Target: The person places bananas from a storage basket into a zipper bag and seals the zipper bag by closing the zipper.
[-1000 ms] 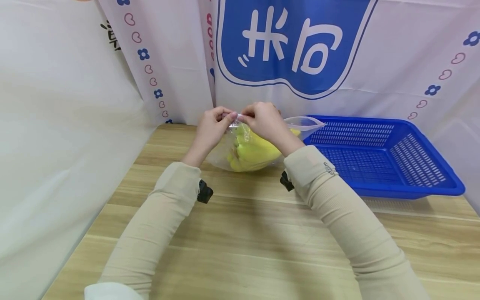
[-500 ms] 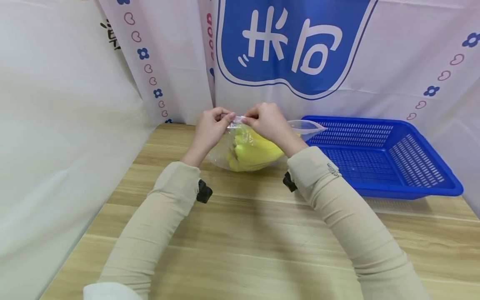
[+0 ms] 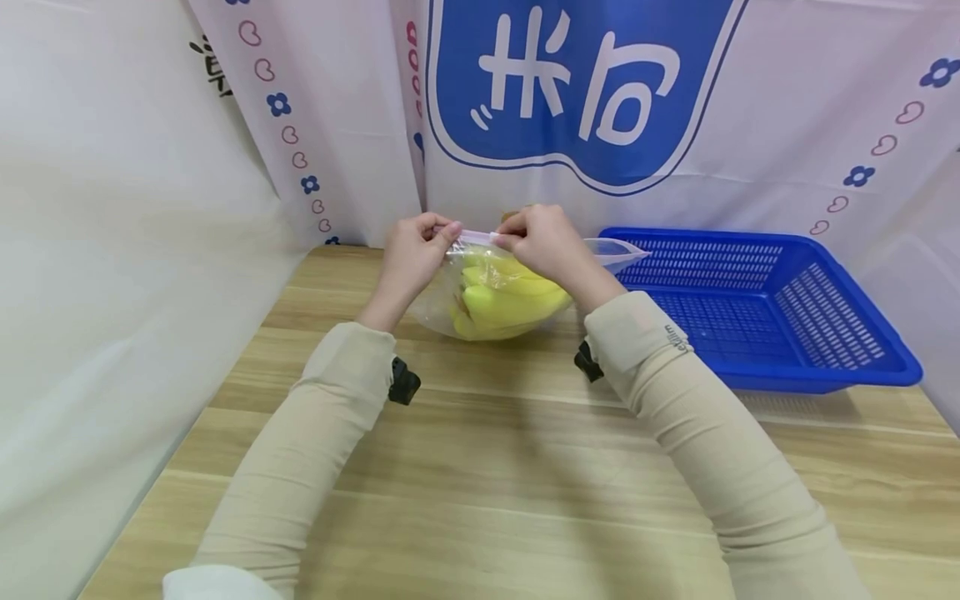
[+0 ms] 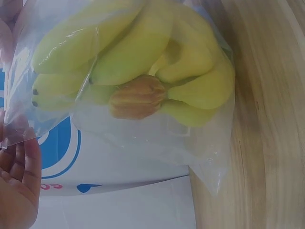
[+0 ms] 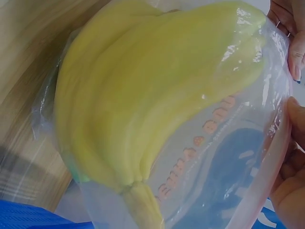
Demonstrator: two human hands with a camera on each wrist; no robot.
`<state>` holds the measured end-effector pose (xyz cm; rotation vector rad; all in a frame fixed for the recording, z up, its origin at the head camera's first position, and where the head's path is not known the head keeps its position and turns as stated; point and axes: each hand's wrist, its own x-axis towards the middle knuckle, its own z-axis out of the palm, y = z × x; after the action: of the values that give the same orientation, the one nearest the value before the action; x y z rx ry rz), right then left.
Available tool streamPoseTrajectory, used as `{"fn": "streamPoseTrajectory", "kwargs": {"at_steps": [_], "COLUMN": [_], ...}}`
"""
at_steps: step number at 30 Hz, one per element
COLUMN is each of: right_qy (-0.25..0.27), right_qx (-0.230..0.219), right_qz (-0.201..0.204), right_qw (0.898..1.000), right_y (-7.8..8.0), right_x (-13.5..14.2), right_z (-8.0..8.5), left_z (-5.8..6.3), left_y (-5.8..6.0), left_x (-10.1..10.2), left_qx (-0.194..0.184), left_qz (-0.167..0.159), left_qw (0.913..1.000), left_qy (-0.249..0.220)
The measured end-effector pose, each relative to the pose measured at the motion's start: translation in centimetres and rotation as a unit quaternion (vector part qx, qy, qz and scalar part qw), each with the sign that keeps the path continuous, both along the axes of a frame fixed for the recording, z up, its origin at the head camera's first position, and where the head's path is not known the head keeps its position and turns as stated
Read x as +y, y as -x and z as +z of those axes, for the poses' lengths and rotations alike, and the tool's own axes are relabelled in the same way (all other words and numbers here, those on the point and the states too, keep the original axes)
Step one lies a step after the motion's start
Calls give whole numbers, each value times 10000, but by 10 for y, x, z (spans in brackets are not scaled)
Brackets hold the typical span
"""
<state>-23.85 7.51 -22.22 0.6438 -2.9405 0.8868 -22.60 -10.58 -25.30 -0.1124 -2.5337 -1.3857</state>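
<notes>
A clear zip bag (image 3: 431, 315) with a pale pink seal strip (image 3: 476, 237) stands at the back of the table. Inside it lies a bunch of yellow bananas (image 3: 506, 304), their brown stem end (image 4: 138, 98) showing in the left wrist view. My left hand (image 3: 411, 260) pinches the top left corner of the bag between thumb and fingers. Farther along the strip, my right hand (image 3: 553, 243) pinches the seal, with a small white slider (image 3: 493, 237) at its fingertips. To the right of that hand the bag's mouth (image 5: 267, 176) gapes.
A blue plastic basket (image 3: 810, 383) with slotted walls stands right of the bag, close to its right end. Behind the wooden table (image 3: 480, 467) hangs a white cloth (image 3: 360, 117) with a blue printed emblem. Another white sheet (image 3: 112, 250) hangs along the left side.
My right hand has slid to the right along the seal strip, widening the gap between the hands. The left hand keeps its pinch on the corner. The basket stays put.
</notes>
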Motion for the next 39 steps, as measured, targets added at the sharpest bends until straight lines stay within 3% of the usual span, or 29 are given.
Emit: {"fn": "streamPoseTrajectory", "kwargs": {"at_steps": [16,29,39], "right_qy": [-104,-116,-115], "right_qx": [-159,61,200], "right_qz": [-50,-37,-48], "right_qw": [9998,9999,9997], "right_y": [2,2,3], "right_x": [8,18,26], "right_z": [-1,-2,-4], "left_z": [-1,-3,-6], "left_y": [0,3,7], "left_x": [-5,-10,-13], "left_qx": [-37,-62,-28], "left_qz": [32,352,395], "left_qw": [10000,9994,9992], "left_qy": [-83,-45,45]}}
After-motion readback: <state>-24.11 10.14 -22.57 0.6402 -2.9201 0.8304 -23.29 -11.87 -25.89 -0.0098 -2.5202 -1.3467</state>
